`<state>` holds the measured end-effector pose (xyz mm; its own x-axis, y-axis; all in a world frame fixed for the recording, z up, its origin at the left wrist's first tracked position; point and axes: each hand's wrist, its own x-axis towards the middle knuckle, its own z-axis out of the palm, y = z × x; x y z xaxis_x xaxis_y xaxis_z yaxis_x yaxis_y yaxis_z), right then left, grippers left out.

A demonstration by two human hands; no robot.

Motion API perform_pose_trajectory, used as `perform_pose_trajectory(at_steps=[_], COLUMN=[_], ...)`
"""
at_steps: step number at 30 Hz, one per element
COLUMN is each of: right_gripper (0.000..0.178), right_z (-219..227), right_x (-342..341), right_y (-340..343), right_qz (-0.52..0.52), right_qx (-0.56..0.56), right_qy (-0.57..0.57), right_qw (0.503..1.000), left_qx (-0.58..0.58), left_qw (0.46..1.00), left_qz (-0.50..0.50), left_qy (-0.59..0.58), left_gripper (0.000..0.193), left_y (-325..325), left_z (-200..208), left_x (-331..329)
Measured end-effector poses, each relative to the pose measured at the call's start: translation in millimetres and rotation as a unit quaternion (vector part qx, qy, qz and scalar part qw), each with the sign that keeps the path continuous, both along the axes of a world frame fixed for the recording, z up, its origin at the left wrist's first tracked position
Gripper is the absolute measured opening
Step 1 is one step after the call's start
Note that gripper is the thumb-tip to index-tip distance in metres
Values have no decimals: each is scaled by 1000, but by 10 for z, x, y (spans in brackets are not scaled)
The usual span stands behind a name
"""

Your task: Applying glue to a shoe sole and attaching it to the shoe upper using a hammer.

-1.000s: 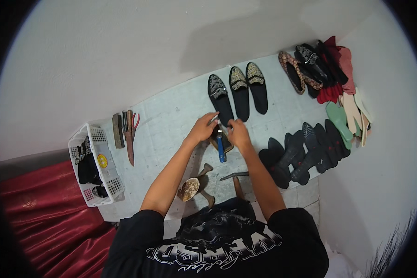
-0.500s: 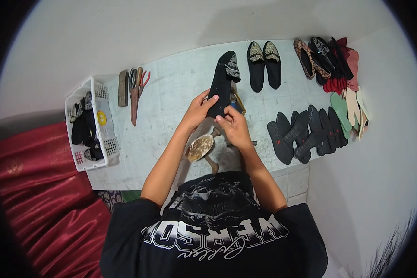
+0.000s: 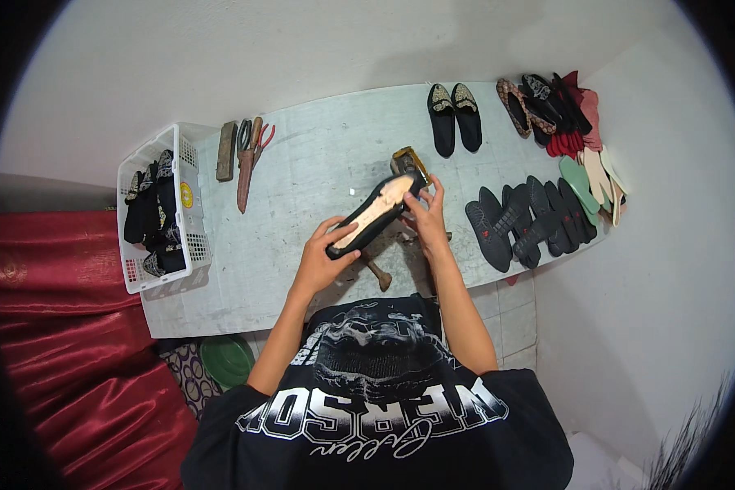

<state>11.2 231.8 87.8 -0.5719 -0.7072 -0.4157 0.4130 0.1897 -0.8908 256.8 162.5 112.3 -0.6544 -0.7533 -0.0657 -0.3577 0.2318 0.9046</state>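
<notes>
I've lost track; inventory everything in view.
held shoe: one, black, centre
loafers: two, black and gold, far edge
mixed shoes: several, mostly dark, far right
soles: several, black, right
insoles: several, green and cream, right
basket: one, white, left
tools: several, brown and red, left
container: one, yellowish, centre
stand: one, brown, centre
curtain: one, red, left
basin: one, green, lower left
table: one, pale, centre
left grip: one, bare, on shoe
right grip: one, bare, on shoe

This looks like a small shoemaking workshop. A pale, scuffed, rectangular table (image 3: 318,147) carries overlapping black moulded shoe soles (image 3: 492,229) and red-handled metal pliers (image 3: 267,136). Above it is a black shoe with a bare tan underside (image 3: 377,214); at its left end stands a white perforated plastic basket (image 3: 192,224) of black shoes (image 3: 143,216).
</notes>
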Motion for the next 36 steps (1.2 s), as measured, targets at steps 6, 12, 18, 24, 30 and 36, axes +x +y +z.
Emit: perform_pose_trajectory(at_steps=[6, 12, 18, 24, 30, 36], right_gripper=[81, 82, 85, 85, 85, 66], right_z=[-227, -179, -199, -209, -216, -373], right_x=[284, 599, 796, 688, 632, 255], right_y=[105, 111, 225, 189, 213, 164], right_qz=[39, 53, 67, 85, 119, 21], right_qx=[-2, -12, 14, 21, 46, -11], right_qy=[58, 213, 293, 308, 327, 269], right_qw=[998, 975, 954, 947, 937, 963], left_qx=[33, 145, 151, 166, 137, 93], left_qw=[999, 981, 975, 974, 975, 979], left_qz=[-3, 63, 84, 86, 116, 130], left_qy=[11, 109, 141, 128, 135, 129], left_gripper=[47, 38, 39, 40, 38, 46], left_y=[100, 137, 112, 83, 148, 184], left_z=[-173, -966, -1298, -1265, -1304, -1128], left_x=[380, 664, 839, 871, 879, 808])
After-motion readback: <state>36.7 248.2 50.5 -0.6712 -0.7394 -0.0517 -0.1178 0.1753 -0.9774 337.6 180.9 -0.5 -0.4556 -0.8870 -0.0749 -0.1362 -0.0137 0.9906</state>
